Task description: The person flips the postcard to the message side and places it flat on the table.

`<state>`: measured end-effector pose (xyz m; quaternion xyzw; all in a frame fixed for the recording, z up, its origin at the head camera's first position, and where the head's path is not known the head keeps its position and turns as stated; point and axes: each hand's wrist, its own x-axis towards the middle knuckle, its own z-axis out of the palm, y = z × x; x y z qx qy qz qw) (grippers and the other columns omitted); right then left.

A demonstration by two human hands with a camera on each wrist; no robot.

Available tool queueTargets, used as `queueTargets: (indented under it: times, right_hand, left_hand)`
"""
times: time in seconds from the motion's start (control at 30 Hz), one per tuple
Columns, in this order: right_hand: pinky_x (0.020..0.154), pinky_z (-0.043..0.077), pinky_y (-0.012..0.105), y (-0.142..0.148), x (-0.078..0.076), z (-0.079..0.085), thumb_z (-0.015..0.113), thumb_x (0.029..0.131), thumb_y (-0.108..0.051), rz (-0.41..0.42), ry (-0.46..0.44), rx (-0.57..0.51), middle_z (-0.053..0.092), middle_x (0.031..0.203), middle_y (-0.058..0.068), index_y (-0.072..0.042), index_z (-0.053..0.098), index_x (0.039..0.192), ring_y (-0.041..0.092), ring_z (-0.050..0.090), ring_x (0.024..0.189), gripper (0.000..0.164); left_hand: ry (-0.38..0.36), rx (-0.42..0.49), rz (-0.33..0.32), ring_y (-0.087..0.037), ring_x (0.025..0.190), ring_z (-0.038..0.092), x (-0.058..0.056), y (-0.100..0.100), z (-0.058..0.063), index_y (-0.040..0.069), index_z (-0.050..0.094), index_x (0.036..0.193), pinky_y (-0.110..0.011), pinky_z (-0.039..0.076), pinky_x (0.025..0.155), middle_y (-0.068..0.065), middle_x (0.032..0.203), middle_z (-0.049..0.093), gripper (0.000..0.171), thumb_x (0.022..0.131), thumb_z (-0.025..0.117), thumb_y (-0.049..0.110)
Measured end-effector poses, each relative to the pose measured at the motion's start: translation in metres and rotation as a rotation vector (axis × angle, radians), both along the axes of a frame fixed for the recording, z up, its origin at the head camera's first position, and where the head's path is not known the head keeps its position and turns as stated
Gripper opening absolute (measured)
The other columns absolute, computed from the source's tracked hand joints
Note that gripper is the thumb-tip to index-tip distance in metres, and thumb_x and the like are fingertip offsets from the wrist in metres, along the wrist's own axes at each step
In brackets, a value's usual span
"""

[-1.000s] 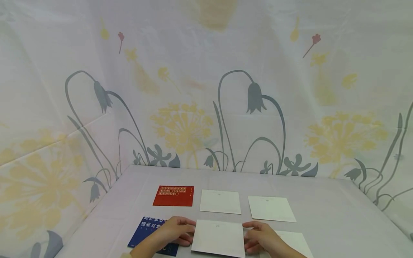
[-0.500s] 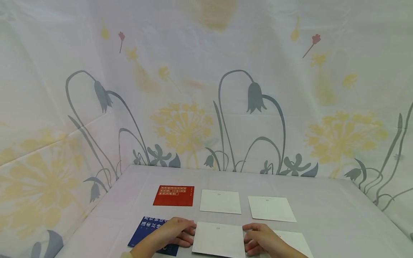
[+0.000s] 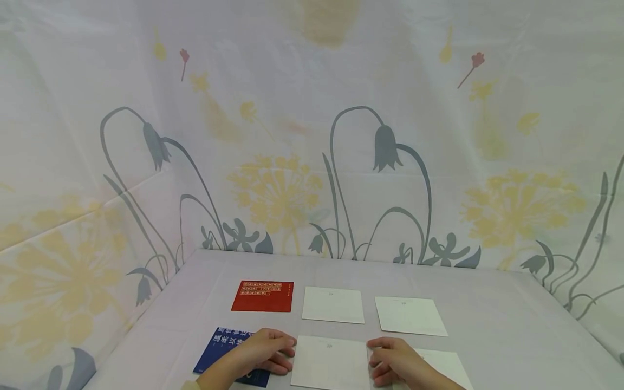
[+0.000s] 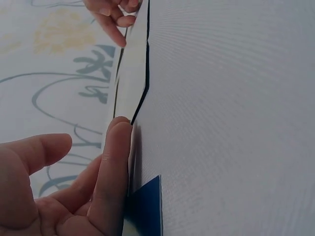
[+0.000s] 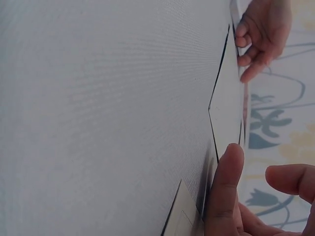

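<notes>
In the head view a white card [image 3: 331,362] with a small grey mark near its far edge lies on the pale tabletop between both hands. My left hand [image 3: 265,351] is at its left edge, over part of a blue card [image 3: 214,349] with white characters. At the right edge is my right hand [image 3: 396,362], partly covering another white card [image 3: 446,364]. The left wrist view shows the left fingers [image 4: 110,172] loosely extended to the card's edge, thumb apart. Likewise, the right wrist view shows the right fingers [image 5: 226,191] at the opposite edge, thumb held away.
A red card [image 3: 263,296] with boxed characters lies at the back left. Beside it are a white card [image 3: 333,305] in the middle and a white card [image 3: 410,316] to the right. Behind the table hangs a flower-printed cloth [image 3: 312,135].
The white card between the hands, slightly raised with a dark near edge a second ago, has lowered onto the table. Both hands stay almost in place at its sides.
</notes>
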<state>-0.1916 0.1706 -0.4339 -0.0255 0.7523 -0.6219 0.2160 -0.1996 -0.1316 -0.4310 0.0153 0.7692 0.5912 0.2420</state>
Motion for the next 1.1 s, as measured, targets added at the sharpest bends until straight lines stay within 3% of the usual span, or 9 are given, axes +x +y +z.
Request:
queueTargets:
  times: [0.7,1.1]
  right_hand:
    - [0.061,0.055,0.031,-0.013,-0.010,0.015,0.051,0.084,-0.007,-0.029,0.072,-0.026,0.058,0.084,0.011,0.014,0.042,0.123,0.016,0.059,0.066,0.045]
    - [0.062,0.055,0.031,-0.032,-0.019,0.023,0.053,0.086,-0.008,-0.046,0.097,-0.074,0.058,0.084,0.010,0.012,0.042,0.125,0.018,0.061,0.069,0.045]
  left_hand:
    - [0.120,0.063,0.043,-0.021,0.078,0.064,-0.012,-0.019,0.010,-0.008,0.051,0.124,-0.035,0.055,0.071,-0.010,0.096,0.063,0.044,0.094,0.054,0.025]
    - [0.207,0.083,0.135,-0.023,0.081,0.064,-0.023,-0.036,0.010,-0.009,0.050,0.123,-0.037,0.055,0.073,-0.013,0.099,0.062,0.046,0.094,0.055,0.026]
